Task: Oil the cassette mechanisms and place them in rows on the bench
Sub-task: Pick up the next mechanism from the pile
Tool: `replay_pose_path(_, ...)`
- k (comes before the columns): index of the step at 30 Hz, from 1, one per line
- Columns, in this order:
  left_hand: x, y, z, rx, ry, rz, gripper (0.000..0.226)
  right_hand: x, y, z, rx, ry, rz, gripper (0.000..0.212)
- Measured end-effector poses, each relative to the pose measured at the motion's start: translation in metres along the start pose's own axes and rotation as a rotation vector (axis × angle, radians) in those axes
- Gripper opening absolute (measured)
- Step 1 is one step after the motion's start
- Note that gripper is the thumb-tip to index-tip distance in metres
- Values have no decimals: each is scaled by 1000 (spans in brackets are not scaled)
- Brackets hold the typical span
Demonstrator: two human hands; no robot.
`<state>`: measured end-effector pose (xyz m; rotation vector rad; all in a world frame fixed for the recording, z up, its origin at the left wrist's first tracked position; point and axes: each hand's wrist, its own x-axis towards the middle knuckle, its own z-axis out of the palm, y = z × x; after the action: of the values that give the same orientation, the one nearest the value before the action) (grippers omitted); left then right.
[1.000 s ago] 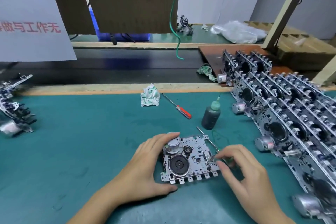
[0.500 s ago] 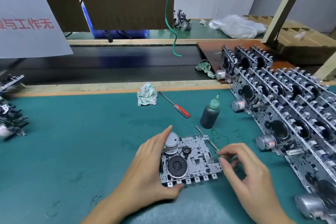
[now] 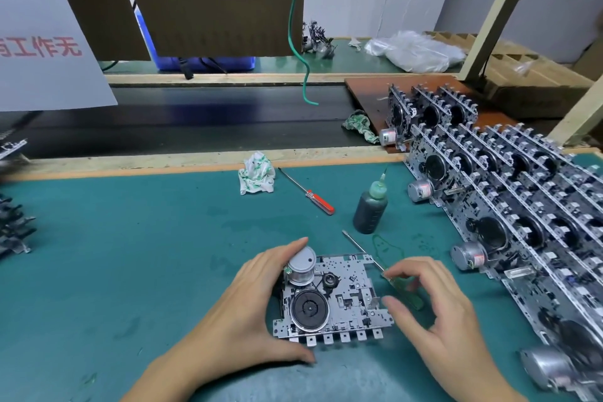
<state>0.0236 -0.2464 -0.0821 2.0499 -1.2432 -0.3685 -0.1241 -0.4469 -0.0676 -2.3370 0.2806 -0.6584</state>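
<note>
Left hand (image 3: 248, 303) grips a cassette mechanism (image 3: 329, 297) lying flat on the desk (image 3: 130, 254) — right hand (image 3: 437, 310) pinches a thin tool (image 3: 362, 251) beside it.

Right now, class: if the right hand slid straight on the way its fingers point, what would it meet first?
The right hand points left, so it would likely meet the mechanism first, at its right edge near the thumb. Depth is unclear; the thin tool lies close by.

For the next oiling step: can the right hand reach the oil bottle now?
Probably yes. The oil bottle stands upright just beyond the right hand, nothing between, though that hand holds a thin tool.
</note>
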Motion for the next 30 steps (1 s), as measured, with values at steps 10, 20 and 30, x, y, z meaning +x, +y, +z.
replay_pose_path(10, -1, 1, 0, -3, -3, 33, 111, 44, -12, 5, -574, -695, -230, 124)
replay_pose_path(20, -2, -2, -2, -114, 69, -21, 124, 65, -31, 7, -710, -701, -304, 90)
replay_pose_path(30, 12, 8, 12, -1471, -138, -369, 134, 49, -48, 20, 1120, -951, 148, 54)
